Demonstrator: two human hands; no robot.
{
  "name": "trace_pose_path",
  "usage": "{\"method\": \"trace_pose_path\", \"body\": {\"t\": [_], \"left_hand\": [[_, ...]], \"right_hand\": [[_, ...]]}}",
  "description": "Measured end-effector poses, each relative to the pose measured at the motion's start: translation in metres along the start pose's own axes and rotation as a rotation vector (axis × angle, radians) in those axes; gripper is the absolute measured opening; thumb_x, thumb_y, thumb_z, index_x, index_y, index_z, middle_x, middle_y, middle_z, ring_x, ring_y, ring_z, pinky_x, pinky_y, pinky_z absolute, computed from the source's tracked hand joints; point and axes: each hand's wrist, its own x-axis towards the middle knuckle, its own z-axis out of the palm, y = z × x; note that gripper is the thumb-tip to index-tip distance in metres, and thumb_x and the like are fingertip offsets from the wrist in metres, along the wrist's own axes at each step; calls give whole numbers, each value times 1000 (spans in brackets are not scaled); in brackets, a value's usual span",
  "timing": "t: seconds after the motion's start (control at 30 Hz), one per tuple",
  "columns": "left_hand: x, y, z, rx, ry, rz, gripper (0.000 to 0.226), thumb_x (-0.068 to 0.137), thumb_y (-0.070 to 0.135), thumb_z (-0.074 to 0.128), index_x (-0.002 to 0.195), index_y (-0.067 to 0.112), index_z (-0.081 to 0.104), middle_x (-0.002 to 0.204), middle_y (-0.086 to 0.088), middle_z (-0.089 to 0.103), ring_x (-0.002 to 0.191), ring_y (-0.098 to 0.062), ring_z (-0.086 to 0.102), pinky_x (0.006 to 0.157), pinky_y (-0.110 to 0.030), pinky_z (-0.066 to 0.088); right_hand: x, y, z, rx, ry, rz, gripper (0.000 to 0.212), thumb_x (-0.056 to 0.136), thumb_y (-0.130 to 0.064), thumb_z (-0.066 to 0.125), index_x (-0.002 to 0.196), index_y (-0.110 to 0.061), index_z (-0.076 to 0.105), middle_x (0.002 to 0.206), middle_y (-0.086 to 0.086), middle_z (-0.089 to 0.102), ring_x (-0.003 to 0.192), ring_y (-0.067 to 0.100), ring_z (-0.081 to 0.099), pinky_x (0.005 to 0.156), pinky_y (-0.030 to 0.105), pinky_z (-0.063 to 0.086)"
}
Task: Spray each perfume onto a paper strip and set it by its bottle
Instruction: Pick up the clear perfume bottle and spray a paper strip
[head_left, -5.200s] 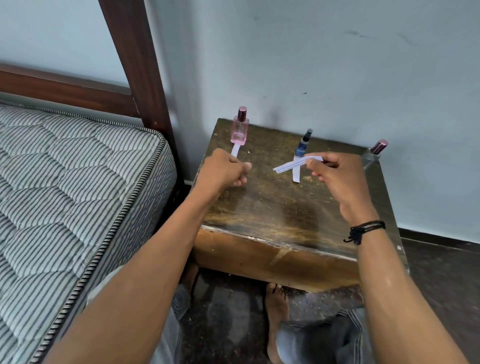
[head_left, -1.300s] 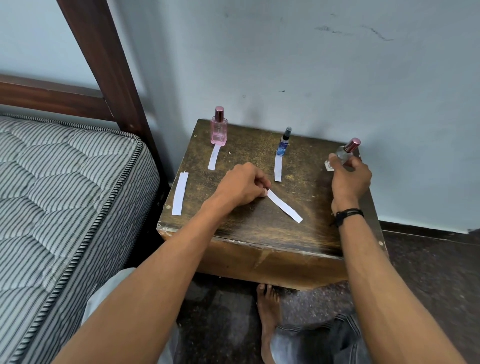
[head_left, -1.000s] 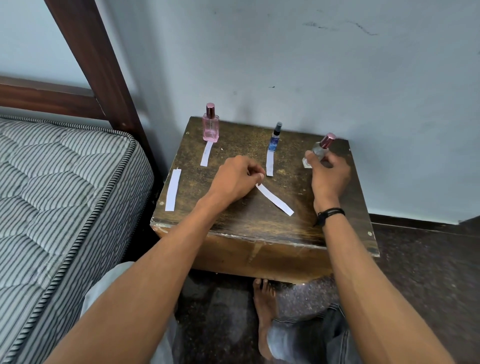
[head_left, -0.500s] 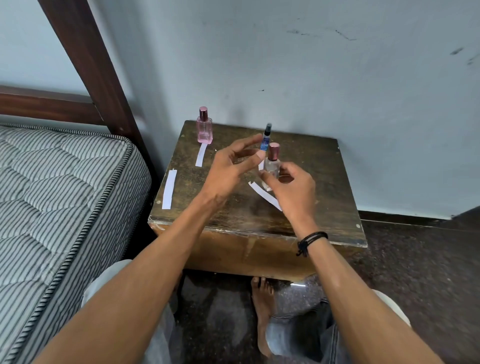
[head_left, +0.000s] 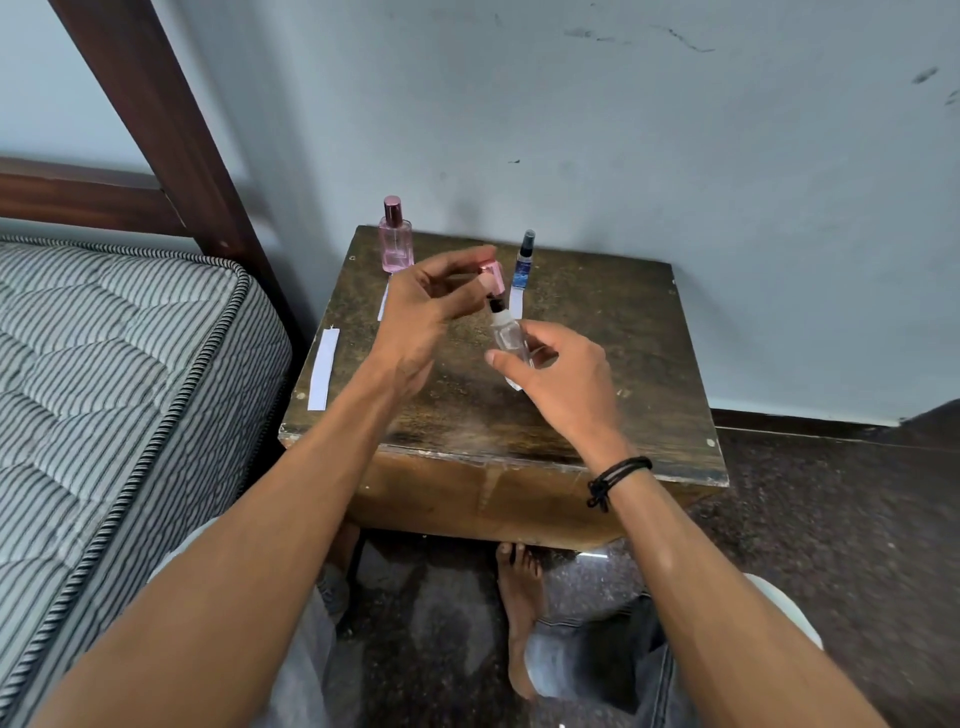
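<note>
Fingers of the right hand (head_left: 563, 382) clamp the clear bottle (head_left: 507, 336); the left hand (head_left: 423, 312) pinches its pink cap (head_left: 492, 275) off, baring the nozzle (head_left: 496, 305) to spray.

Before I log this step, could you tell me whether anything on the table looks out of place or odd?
One paper strip lies at the left edge of the table, beside no bottle, whereas the pink bottle and blue bottle each have a strip in front. Nothing looks spilled.
</note>
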Motion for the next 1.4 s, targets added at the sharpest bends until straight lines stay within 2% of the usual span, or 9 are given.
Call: {"method": "trace_pose_path", "body": {"t": [0.17,0.37,0.53,0.73,0.87,1.0,1.13,1.27,1.4], "left_hand": [[15,-2,-21,-81,159,22,27,88,2,72,113,11,73,102,4,75,93,-12,68,84,-26,56],[27,-17,-34,642,102,-106,28,82,12,82,107,22,76,100,6,74,94,-15,71,89,-31,57],[25,-18,-22,913,-61,-147,26,82,12,81,106,23,75,94,9,70,90,-11,66,87,-29,50],[24,-16,-21,955,-112,-202,25,80,7,83,99,21,74,90,8,69,88,-14,68,83,-29,51],[24,-15,-24,950,-143,-215,30,76,2,83,100,19,74,93,6,71,88,-14,68,86,-33,55],[22,-10,-22,942,-156,-182,39,74,8,86,107,22,71,106,4,68,94,-11,66,87,-28,54],[9,-4,-1,954,100,-58,11,84,18,77,93,23,72,86,7,70,72,3,64,65,-16,52],[-7,-15,21,1166,161,-67,9,87,24,67,92,26,75,90,0,76,87,-26,72,81,-42,60],[-14,-29,26,1298,68,-98,18,86,23,59,96,20,73,95,-10,75,89,-40,69,78,-44,58]], "right_hand": [[-1,6,-4,-12,-36,-9,44,82,-59,75,116,-31,74,94,-16,71,83,4,63,72,28,55],[0,4,-12,163,-1,40,42,82,-56,76,119,-34,72,92,-12,70,81,8,61,71,26,54],[2,1,-17,240,88,43,38,80,-49,82,107,-30,63,96,-12,67,82,6,61,67,19,50],[2,5,-22,258,188,59,42,82,-42,81,106,-31,49,99,-17,57,93,8,62,74,38,59],[4,6,-23,259,157,60,44,87,-33,79,110,-29,42,105,-20,55,96,-15,51,71,17,41],[4,5,-21,376,117,99,45,90,-27,75,119,-34,41,113,-22,56,97,-24,53,73,15,40],[6,2,-21,495,129,114,38,97,-35,65,129,-42,46,122,-26,59,92,-9,60,76,25,50],[9,3,-19,538,132,116,33,104,-36,52,136,-44,49,130,-1,61,88,-1,61,70,25,46],[9,5,-18,565,116,82,37,103,-35,56,139,-41,50,128,5,62,89,10,59,65,30,49]]}}
